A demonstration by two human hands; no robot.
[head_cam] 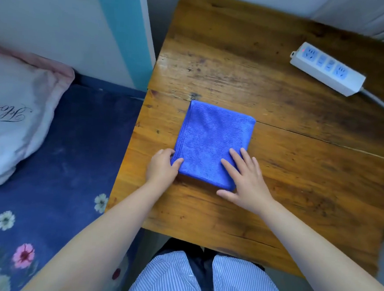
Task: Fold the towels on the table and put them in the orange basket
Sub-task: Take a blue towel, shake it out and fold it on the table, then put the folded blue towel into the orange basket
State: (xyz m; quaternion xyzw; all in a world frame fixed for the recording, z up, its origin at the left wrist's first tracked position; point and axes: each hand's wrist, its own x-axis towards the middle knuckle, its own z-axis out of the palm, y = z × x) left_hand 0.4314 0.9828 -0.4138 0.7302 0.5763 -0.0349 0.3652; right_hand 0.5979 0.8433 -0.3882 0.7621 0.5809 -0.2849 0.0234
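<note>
Left hand (162,166) pinching folded blue towel (212,142) corner, right hand (245,181) flat on it

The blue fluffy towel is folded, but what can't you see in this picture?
- Orange basket: nowhere in the head view.
- Blue microfibre towel: near corners covered by left hand and right hand; layer count not visible.
- White power strip: grey cable leaves the right edge.
- White pillow: lettering cut off at left.

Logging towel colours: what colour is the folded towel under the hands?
Blue; the folded towel shows best in the head view.
</note>
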